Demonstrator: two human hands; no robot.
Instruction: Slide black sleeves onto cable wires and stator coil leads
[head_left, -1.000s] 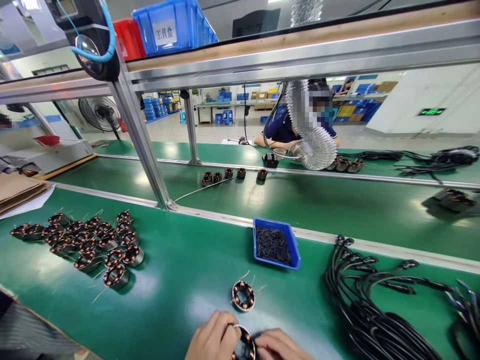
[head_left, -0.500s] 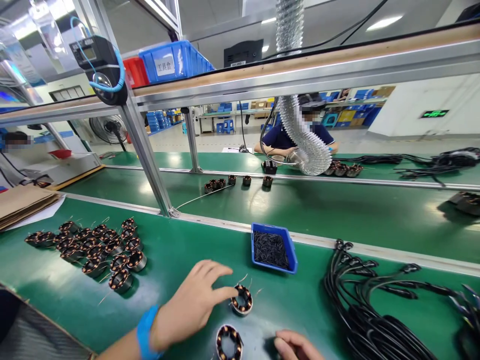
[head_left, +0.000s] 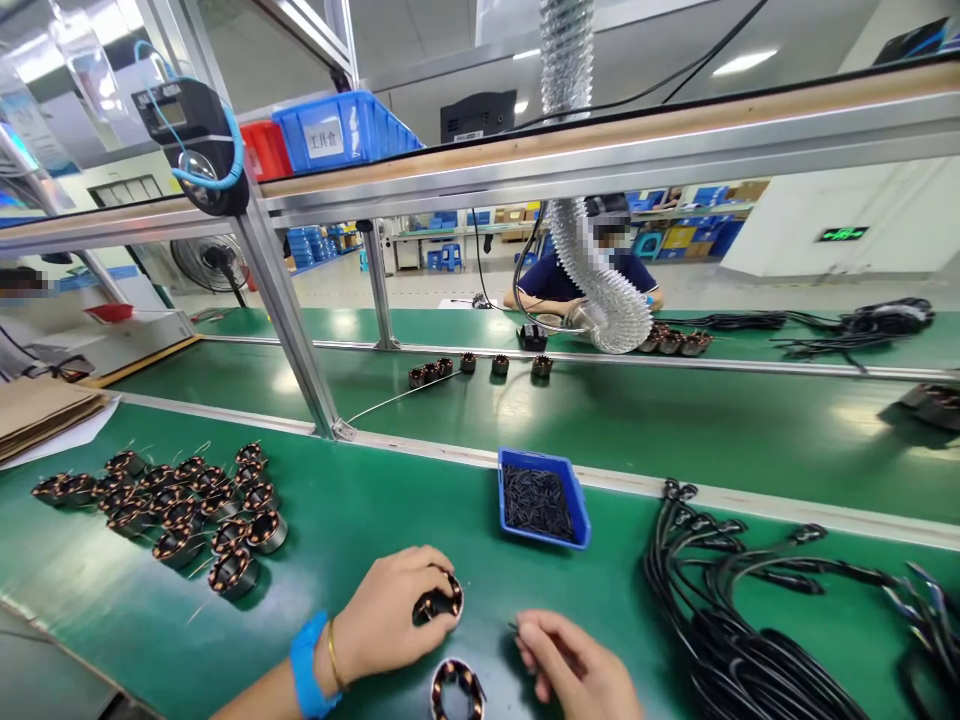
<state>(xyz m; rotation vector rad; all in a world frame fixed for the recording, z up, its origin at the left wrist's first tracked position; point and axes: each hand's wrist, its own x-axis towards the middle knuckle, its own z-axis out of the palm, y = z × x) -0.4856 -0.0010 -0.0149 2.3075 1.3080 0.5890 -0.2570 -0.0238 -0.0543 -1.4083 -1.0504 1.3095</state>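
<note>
My left hand, with a blue wristband, has its thumb and fingers curled around a motor stator, a metal ring with copper windings. The fingers hide part of the ring. Just below it, a second stator lies on the green bench, cut off by the bottom edge of the view. To the right, my right hand is closed in a pinch. A tiny dark tip pokes out from its fingertips, too small to name. Beyond both hands stands a blue bin of short black pieces.
Several stators are grouped on the left of the green bench. A bundle of black cables lies at the right. Behind a metal post runs a green conveyor with more stators. Another person sits opposite.
My left hand has closed around the upper stator, which has shifted left. My right hand has come further up into view, its fingers pinched.
</note>
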